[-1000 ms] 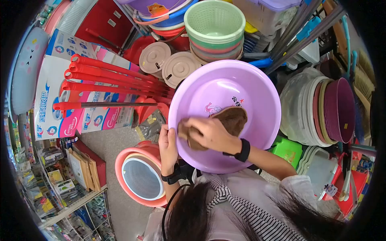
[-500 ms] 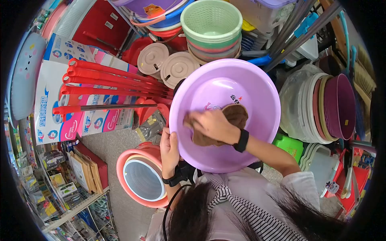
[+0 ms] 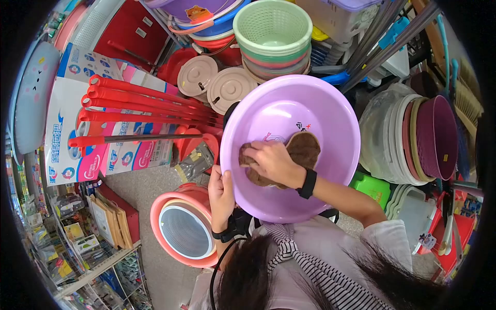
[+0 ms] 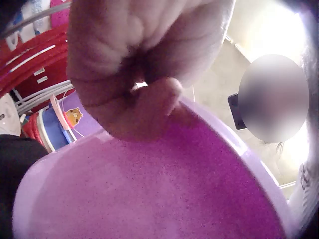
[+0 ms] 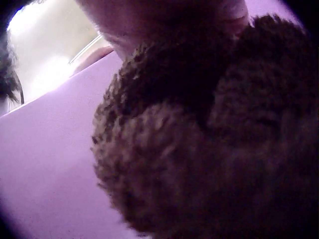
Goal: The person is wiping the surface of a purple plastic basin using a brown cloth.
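Note:
A large light-purple plastic basin (image 3: 325,181) is held up in front of the person's body, its open side facing the head camera. At its left rim my left hand (image 3: 220,196) grips the edge, and the left wrist view shows the hand's thumb and fingers bent about the rim. Inside the basin my right hand (image 3: 274,163) holds a fuzzy brown cloth (image 3: 305,147) against the left part of the inner surface. In the right wrist view the thick pile of the cloth (image 5: 149,169) fills much of the picture and hides most of the fingers.
Red-handled poles (image 3: 150,101) stick out on the left. Beyond the basin stand beige lidded bins (image 3: 230,88) and stacked green baskets (image 3: 274,31). More stacked tubs (image 3: 436,139) crowd the right side. An orange-red basin (image 3: 157,217) stands at lower left beside a goods shelf (image 3: 93,271).
My right hand has moved with the cloth from near the left rim slightly inward, after a quick sweep. My left hand keeps its hold on the rim.

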`<action>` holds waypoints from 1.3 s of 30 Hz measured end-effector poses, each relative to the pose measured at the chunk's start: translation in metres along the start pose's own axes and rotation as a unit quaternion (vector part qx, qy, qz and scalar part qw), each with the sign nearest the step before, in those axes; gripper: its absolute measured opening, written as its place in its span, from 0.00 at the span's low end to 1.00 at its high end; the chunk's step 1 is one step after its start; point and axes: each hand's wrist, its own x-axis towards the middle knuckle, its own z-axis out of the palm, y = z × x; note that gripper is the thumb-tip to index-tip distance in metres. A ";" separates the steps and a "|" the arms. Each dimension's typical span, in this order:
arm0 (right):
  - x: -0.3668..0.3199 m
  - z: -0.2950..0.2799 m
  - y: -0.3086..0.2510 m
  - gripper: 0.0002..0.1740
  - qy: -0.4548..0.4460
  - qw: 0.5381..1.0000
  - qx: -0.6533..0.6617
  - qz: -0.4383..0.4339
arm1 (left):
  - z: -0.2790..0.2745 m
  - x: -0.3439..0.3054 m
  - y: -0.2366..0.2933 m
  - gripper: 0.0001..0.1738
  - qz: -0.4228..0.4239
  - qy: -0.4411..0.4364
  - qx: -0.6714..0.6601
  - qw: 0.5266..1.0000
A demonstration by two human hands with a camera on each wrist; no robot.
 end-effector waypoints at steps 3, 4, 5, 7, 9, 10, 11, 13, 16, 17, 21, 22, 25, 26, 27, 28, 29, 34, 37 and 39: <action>0.007 0.002 0.011 0.13 0.036 0.997 -0.059 -0.022 | -0.004 -0.004 0.000 0.09 -0.012 -0.004 0.019 1.000; 0.010 0.001 0.012 0.13 0.041 0.996 -0.079 -0.013 | -0.005 -0.004 -0.003 0.09 -0.012 -0.003 0.019 1.000; 0.013 -0.002 0.014 0.13 0.040 0.996 -0.079 -0.013 | -0.006 -0.004 -0.009 0.08 0.029 0.001 0.035 0.999; 0.021 -0.010 0.020 0.14 0.083 0.983 -0.162 0.011 | -0.006 -0.005 -0.011 0.08 0.070 0.006 0.050 0.996; 0.027 -0.020 0.033 0.15 0.102 0.965 -0.240 0.032 | -0.004 -0.009 -0.007 0.08 0.030 0.017 0.030 0.999; 0.027 -0.023 0.040 0.13 0.102 0.958 -0.263 0.042 | -0.004 -0.010 -0.004 0.08 0.030 0.017 0.030 0.999; 0.026 -0.026 0.046 0.11 0.101 0.951 -0.286 0.052 | -0.003 -0.012 0.000 0.08 0.014 0.015 0.030 0.999; 0.023 -0.034 0.052 0.07 0.093 0.939 -0.321 0.085 | -0.003 -0.013 0.002 0.08 -0.002 0.013 0.029 0.999; 0.009 -0.054 0.057 0.03 0.039 0.924 -0.359 0.123 | -0.005 -0.016 0.002 0.09 0.011 0.014 0.042 0.999; 0.002 -0.060 0.060 0.05 -0.005 0.922 -0.363 0.131 | -0.004 -0.016 0.004 0.09 0.005 0.016 0.036 0.999; -0.039 -0.061 0.064 0.05 -0.122 0.915 -0.366 0.122 | -0.003 -0.017 -0.005 0.09 0.031 0.021 0.017 0.999; -0.047 -0.057 0.059 0.04 -0.184 0.910 -0.352 0.116 | -0.003 -0.017 -0.004 0.09 0.031 0.023 0.016 0.999; -0.064 -0.040 0.047 0.03 -0.286 0.923 -0.253 0.055 | -0.002 -0.019 0.002 0.09 0.002 0.010 0.015 1.000; -0.063 -0.036 0.039 0.03 -0.276 0.941 -0.193 0.045 | -0.002 -0.019 0.002 0.09 0.001 0.005 0.015 1.000; -0.058 -0.032 0.033 0.03 -0.277 0.941 -0.192 0.044 | -0.002 -0.019 0.003 0.08 0.000 0.000 0.014 1.000; -0.051 -0.029 0.024 0.03 -0.283 0.948 -0.138 0.040 | 0.000 -0.020 0.005 0.08 -0.001 0.001 0.016 1.000; -0.044 -0.025 0.016 0.04 -0.289 0.953 -0.083 0.037 | 0.004 -0.020 0.009 0.09 -0.011 0.006 0.002 1.000; -0.015 -0.018 0.002 0.09 -0.151 0.985 0.059 0.060 | 0.002 -0.022 0.008 0.09 -0.027 0.015 0.010 0.999; 0.000 -0.047 -0.008 0.13 0.034 0.984 0.143 0.099 | -0.003 -0.022 -0.005 0.09 -0.015 0.029 0.007 0.999; 0.007 -0.061 -0.008 0.13 0.299 0.939 0.119 0.118 | -0.005 -0.021 -0.011 0.07 -0.014 0.056 0.001 0.998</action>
